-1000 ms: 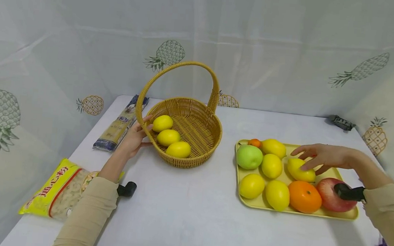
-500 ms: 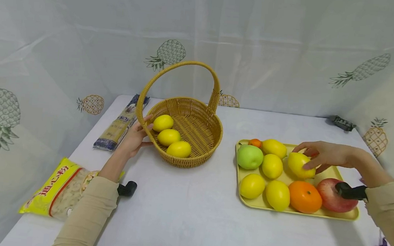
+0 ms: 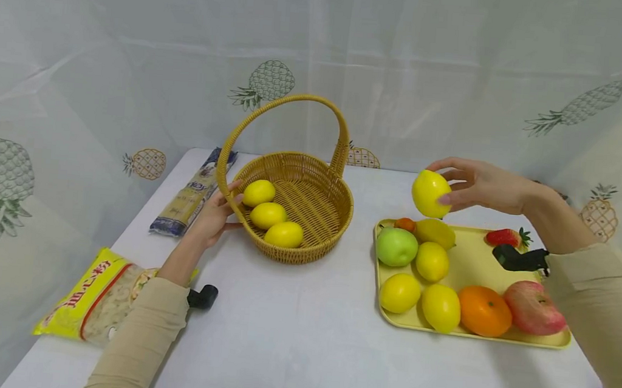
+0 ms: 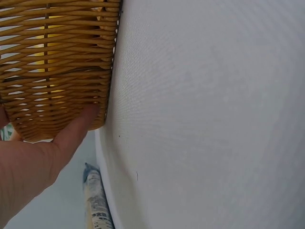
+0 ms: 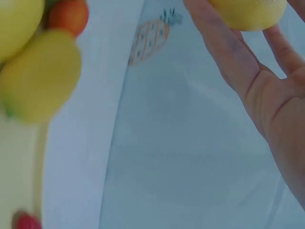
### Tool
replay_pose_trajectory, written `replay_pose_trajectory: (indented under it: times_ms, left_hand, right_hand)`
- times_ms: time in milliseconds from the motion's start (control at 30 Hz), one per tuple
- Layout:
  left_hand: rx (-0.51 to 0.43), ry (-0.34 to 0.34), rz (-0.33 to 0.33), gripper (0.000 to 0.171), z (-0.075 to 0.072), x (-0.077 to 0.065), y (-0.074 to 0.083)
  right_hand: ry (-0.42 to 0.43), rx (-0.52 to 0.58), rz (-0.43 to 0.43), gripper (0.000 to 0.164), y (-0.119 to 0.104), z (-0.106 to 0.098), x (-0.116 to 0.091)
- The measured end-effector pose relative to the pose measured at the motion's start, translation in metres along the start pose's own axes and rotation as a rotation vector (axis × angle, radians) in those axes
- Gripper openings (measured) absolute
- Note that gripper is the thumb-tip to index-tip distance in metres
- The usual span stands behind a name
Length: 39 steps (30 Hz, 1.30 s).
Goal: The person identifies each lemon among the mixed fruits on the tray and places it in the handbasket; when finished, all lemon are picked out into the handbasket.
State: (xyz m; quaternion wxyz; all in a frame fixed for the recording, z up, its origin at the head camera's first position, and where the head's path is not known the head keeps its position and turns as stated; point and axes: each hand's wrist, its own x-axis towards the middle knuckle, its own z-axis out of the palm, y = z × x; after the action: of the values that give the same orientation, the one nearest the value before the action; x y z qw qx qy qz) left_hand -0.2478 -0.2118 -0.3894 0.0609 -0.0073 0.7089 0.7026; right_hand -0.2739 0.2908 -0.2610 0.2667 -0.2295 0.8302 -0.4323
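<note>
My right hand [image 3: 478, 186] pinches a lemon [image 3: 428, 193] between thumb and fingers, held above the far edge of the yellow tray [image 3: 470, 255]. In the right wrist view, part of that lemon [image 5: 250, 14] shows between the fingers. At the left, my left hand [image 3: 213, 218] grips the side of a wicker basket [image 3: 306, 256] with a tall handle, fingers by the rim. The left wrist view shows the thumb of my left hand [image 4: 43, 160] pressed on the basket's woven outer wall [image 4: 71, 71]. Three lemons [image 3: 269, 216] lie in the basket's left and front part.
On the tray are several more lemons [image 3: 441, 308], a green apple [image 3: 396, 247], an orange [image 3: 484, 311], a red apple [image 3: 535, 308], a strawberry [image 3: 503, 238] and a small orange fruit [image 3: 405, 224]. Left of the basket lie a long packet [image 3: 188, 199] and a yellow bag [image 3: 91, 298].
My right hand has taken hold of the lemon, lifted it off the tray and moved it up and left. The strawberry now shows. My left hand stays on the basket.
</note>
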Motion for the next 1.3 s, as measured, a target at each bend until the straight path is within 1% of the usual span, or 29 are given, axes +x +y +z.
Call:
replay_pose_trajectory:
  times_ms: [167,267,367,433,500,600,700,800,933,1067,1300]
  left_hand:
    - [-0.004,-0.007,0.008,0.055,0.0,0.0,0.0]
    - [-0.008,-0.009,0.012,0.055,0.0,0.001,0.0]
    - [-0.009,-0.007,0.01,0.054,0.0,0.001,-0.001]
    - [-0.011,-0.009,0.008,0.054,0.0,0.002,-0.001]
    - [-0.013,-0.008,0.008,0.054,0.0,0.002,-0.001]
    - [-0.014,-0.007,0.006,0.054,0.0,0.001,-0.001]
    - [-0.013,-0.003,0.006,0.054,0.0,0.0,0.0]
    - [-0.009,0.001,0.009,0.055,0.001,-0.001,0.001]
    - [-0.007,0.005,0.008,0.054,0.002,0.0,0.0]
    - [-0.012,0.005,0.003,0.054,0.002,0.0,0.0]
    - [-0.02,-0.003,0.003,0.055,0.002,-0.001,0.002]
  right_hand:
    - [-0.029,0.022,-0.032,0.058,-0.024,0.026,0.045]
    - [-0.066,0.03,-0.064,0.062,-0.036,0.045,0.07]
    - [-0.132,0.047,-0.103,0.064,-0.047,0.066,0.092]
    - [-0.187,0.05,-0.112,0.065,-0.053,0.08,0.105]
    - [-0.245,0.05,-0.104,0.065,-0.057,0.093,0.118]
    - [-0.318,0.023,-0.075,0.065,-0.061,0.11,0.133]
    - [-0.367,-0.012,-0.056,0.063,-0.063,0.121,0.144]
    - [-0.383,-0.061,-0.052,0.062,-0.066,0.127,0.152]
    - [-0.409,-0.097,-0.035,0.061,-0.065,0.134,0.161]
    - [-0.434,-0.129,-0.046,0.058,-0.064,0.142,0.166]
    - [-0.412,-0.213,-0.09,0.057,-0.063,0.153,0.174]
